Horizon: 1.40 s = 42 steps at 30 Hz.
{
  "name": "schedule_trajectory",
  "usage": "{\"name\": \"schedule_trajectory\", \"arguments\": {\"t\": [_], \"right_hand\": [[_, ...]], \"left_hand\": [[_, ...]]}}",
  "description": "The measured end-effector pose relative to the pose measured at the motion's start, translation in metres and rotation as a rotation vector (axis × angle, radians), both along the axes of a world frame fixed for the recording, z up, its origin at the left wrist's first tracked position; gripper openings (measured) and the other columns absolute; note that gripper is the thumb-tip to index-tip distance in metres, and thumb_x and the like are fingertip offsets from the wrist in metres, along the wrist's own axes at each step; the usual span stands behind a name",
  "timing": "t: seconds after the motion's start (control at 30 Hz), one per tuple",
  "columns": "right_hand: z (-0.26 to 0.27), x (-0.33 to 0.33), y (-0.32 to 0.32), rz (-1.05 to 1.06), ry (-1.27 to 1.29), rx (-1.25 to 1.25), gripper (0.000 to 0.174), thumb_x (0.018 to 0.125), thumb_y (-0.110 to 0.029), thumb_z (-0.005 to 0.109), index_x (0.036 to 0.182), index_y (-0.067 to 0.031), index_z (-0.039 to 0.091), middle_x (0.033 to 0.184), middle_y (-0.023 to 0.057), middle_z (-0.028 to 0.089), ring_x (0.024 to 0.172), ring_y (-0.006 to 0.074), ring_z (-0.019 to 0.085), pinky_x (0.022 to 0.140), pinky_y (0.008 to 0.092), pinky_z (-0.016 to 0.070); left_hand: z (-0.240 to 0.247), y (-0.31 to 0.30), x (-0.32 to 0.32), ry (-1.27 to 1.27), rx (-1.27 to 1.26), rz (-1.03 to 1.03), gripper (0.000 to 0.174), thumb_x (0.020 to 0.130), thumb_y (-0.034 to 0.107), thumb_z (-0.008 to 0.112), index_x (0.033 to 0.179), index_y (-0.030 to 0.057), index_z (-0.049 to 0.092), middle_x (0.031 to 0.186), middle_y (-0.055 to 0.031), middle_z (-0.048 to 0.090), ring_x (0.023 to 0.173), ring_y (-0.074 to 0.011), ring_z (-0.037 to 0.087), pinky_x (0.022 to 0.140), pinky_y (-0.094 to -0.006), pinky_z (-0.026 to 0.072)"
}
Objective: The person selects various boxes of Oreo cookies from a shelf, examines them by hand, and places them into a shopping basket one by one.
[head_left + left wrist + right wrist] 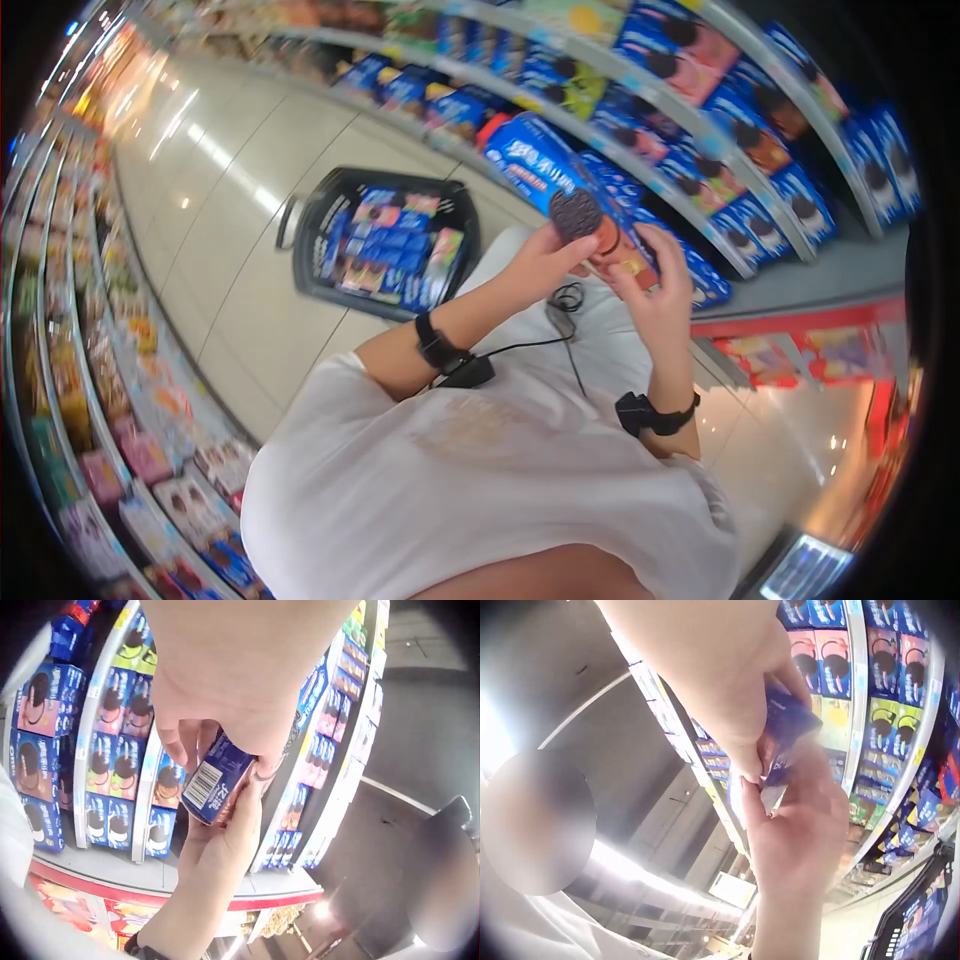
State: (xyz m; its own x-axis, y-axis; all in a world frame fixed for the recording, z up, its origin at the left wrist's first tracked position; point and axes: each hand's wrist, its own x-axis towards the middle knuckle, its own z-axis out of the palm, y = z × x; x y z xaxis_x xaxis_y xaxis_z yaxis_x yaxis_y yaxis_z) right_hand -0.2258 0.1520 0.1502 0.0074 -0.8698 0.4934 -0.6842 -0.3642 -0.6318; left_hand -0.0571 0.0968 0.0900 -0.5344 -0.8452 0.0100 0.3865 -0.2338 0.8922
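Note:
Both hands hold a blue and brown cookie box (622,250) in front of the lap, beside the shelf. A big dark cookie is printed on its face. My left hand (540,265) grips one end, thumb on the face. My right hand (658,275) grips the other end, fingers bent over its edge. In the left wrist view, the box's blue end with a barcode (203,785) shows between the left hand (225,697) and the right hand (229,840). Part of the blue box (791,724) appears between the hands in the right wrist view; fingers hide much of it.
A black shopping basket (305,265) with several packages stands on the tiled floor (235,130) at left. Shelves (740,215) of blue cookie boxes rise on the right, with a large blue package (525,150) beyond the hands. Another stocked shelf (70,420) runs along the far left.

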Motion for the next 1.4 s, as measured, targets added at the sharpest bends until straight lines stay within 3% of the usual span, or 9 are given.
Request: {"name": "schedule_trajectory", "arguments": {"t": [0.13,0.3,0.5,0.7,0.87,1.0,1.1,1.23,1.4], "right_hand": [[-0.009,0.027,-0.014,0.164,-0.045,0.103,0.040,0.076,-0.006,0.066,0.114,0.0004,0.056,0.119,0.0170,0.054,0.112,0.0306,0.052,0.095,0.0364,0.0394],[-0.035,0.055,-0.042,0.287,-0.097,0.235,0.039,0.081,-0.007,0.061,0.118,0.0009,0.054,0.118,0.0168,0.053,0.112,0.0307,0.051,0.097,0.0364,0.0382],[-0.046,0.067,-0.068,0.372,-0.023,0.380,0.036,0.082,-0.009,0.061,0.117,-0.0037,0.056,0.117,0.0114,0.055,0.106,0.0241,0.055,0.082,0.0298,0.0460],[-0.055,0.060,-0.074,0.409,0.021,0.472,0.035,0.081,-0.011,0.063,0.115,-0.0034,0.056,0.116,0.0095,0.056,0.101,0.0212,0.056,0.080,0.0295,0.0465],[-0.066,0.049,-0.072,0.390,0.014,0.549,0.035,0.081,-0.011,0.063,0.115,-0.0038,0.056,0.115,0.0091,0.056,0.099,0.0209,0.057,0.080,0.0299,0.0464],[-0.072,0.038,-0.073,0.373,0.002,0.580,0.035,0.081,-0.010,0.063,0.115,-0.0037,0.056,0.115,0.0093,0.055,0.098,0.0206,0.057,0.080,0.0300,0.0464],[-0.073,0.035,-0.073,0.368,0.001,0.582,0.035,0.082,-0.010,0.063,0.115,-0.0034,0.056,0.116,0.0093,0.055,0.098,0.0203,0.057,0.080,0.0301,0.0465],[-0.074,0.031,-0.070,0.352,-0.022,0.592,0.035,0.082,-0.010,0.063,0.115,-0.0035,0.056,0.117,0.0092,0.055,0.098,0.0202,0.058,0.081,0.0298,0.0465],[-0.069,0.026,-0.063,0.336,-0.001,0.597,0.034,0.082,-0.007,0.062,0.115,-0.0036,0.056,0.117,0.0090,0.055,0.100,0.0197,0.058,0.081,0.0292,0.0471]], "left_hand": [[-0.033,-0.010,0.022,0.156,0.283,0.057,0.046,0.091,0.040,0.053,0.120,0.0038,0.049,0.111,-0.0092,0.057,0.095,-0.0169,0.059,0.078,-0.0307,0.0495],[-0.049,-0.022,0.051,0.287,0.396,0.153,0.047,0.090,0.040,0.053,0.119,0.0037,0.048,0.109,-0.0098,0.058,0.092,-0.0189,0.061,0.078,-0.0330,0.0501],[-0.101,-0.049,0.093,0.143,0.521,0.350,0.045,0.091,0.046,0.049,0.116,0.0088,0.051,0.106,-0.0065,0.059,0.089,-0.0182,0.061,0.074,-0.0312,0.0484],[-0.204,-0.056,0.186,-0.112,0.796,0.925,0.048,0.087,0.055,0.048,0.108,0.0128,0.054,0.094,-0.0039,0.060,0.072,-0.0170,0.058,0.063,-0.0306,0.0452],[-0.242,-0.035,0.240,-0.195,0.916,1.164,0.048,0.087,0.055,0.048,0.100,0.0105,0.056,0.073,-0.0027,0.055,0.057,-0.0155,0.052,0.050,-0.0304,0.0429],[-0.262,-0.028,0.253,-0.302,1.047,1.189,0.048,0.089,0.053,0.045,0.089,0.0062,0.057,0.064,-0.0029,0.052,0.051,-0.0160,0.050,0.045,-0.0331,0.0410],[-0.281,-0.025,0.252,-0.220,1.065,1.140,0.046,0.092,0.050,0.042,0.090,0.0063,0.056,0.063,-0.0029,0.051,0.051,-0.0168,0.051,0.044,-0.0327,0.0400],[-0.286,-0.026,0.244,-0.357,1.124,1.058,0.035,0.094,0.044,0.039,0.094,0.0129,0.056,0.081,-0.0038,0.059,0.065,-0.0179,0.056,0.055,-0.0378,0.0435],[-0.265,-0.026,0.234,-0.265,1.083,0.962,0.027,0.093,0.039,0.042,0.098,0.0167,0.056,0.090,-0.0032,0.060,0.074,-0.0187,0.058,0.063,-0.0394,0.0451]]}}
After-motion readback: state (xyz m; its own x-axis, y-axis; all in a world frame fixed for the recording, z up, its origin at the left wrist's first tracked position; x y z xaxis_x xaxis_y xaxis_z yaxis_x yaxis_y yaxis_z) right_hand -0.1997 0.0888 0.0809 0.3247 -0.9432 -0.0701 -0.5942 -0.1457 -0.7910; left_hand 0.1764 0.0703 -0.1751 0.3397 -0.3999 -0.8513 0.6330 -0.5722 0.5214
